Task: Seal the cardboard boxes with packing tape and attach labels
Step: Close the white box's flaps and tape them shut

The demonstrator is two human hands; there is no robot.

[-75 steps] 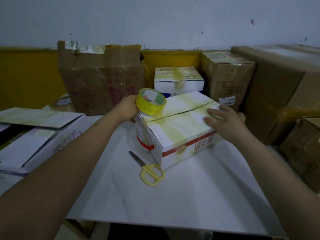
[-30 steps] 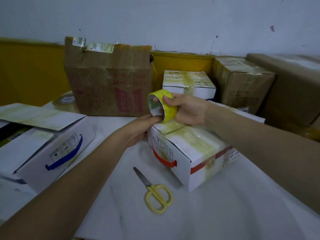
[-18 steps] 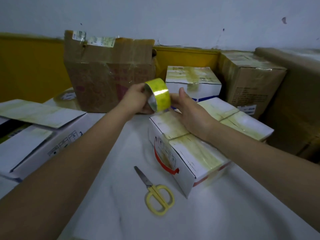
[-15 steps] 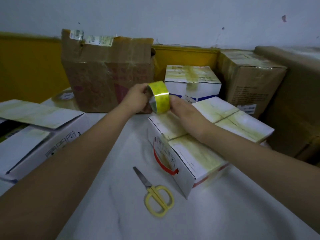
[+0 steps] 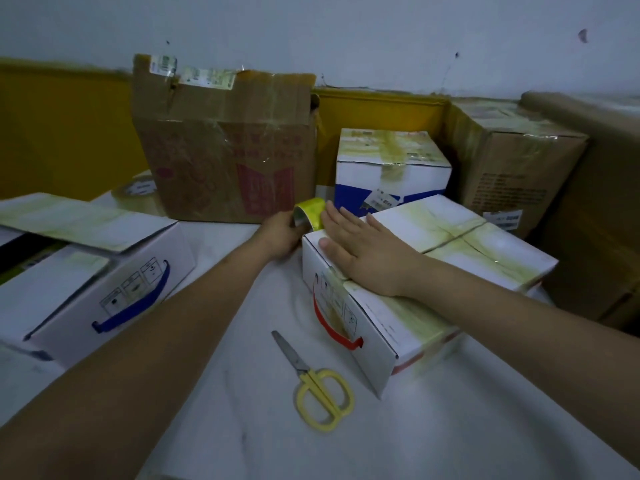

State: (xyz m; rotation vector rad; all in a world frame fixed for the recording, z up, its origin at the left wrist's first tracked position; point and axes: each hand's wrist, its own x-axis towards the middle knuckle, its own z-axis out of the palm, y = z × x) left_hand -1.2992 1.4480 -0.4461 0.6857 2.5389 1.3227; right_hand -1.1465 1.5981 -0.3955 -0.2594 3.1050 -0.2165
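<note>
A white box with a red handle mark (image 5: 450, 251) lies at the centre of the white table, its top flaps closed and stained with yellowish tape. My left hand (image 5: 280, 233) grips a yellow tape roll (image 5: 309, 210) just beyond the box's far left corner. My right hand (image 5: 360, 252) lies flat, fingers spread, on the box's top near that corner, its fingertips beside the roll. Yellow-handled scissors (image 5: 317, 386) rest on the table in front of the box.
An open white box with a blue handle mark (image 5: 97, 282) sits at the left. A tall brown carton (image 5: 225, 143), a small taped white box (image 5: 391, 164) and brown cartons (image 5: 512, 161) line the back and right. Another tape roll (image 5: 138, 194) lies behind the left box.
Both hands have come down: the tape roll moved from above the box to its far left corner. My right hand went from touching the roll to pressing flat on the box top.
</note>
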